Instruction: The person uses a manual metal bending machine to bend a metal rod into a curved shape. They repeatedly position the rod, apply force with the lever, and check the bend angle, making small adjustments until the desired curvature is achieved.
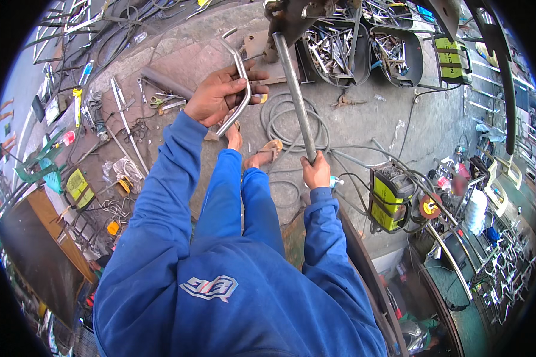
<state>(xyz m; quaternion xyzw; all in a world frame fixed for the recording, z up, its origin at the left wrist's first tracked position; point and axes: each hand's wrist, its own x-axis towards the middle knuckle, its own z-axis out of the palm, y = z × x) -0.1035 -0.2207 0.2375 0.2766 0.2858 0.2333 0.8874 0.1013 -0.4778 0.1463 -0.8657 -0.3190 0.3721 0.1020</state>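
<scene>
My left hand (223,95) holds a bent metal rod (239,63), pinned with the thumb while some fingers stretch out beyond it. The rod is shiny, with bends near its top and in its middle, and its lower end hangs below the hand. Wrapped around the lower end of a straight steel pipe (298,101) is my right hand (317,172). The pipe's upper end meets a dark, worn metal fixture (287,21) at the top. Just left of that fixture, a brownish metal plate (256,43) lies near the rod.
Black bins (363,65) full of metal pieces stand at the far right of centre. A yellow-green welding machine (391,199) sits to the right, with coiled cable (280,119) across the floor. Scissors (156,102) and other tools lie left; bent metal pieces (509,262) crowd the right.
</scene>
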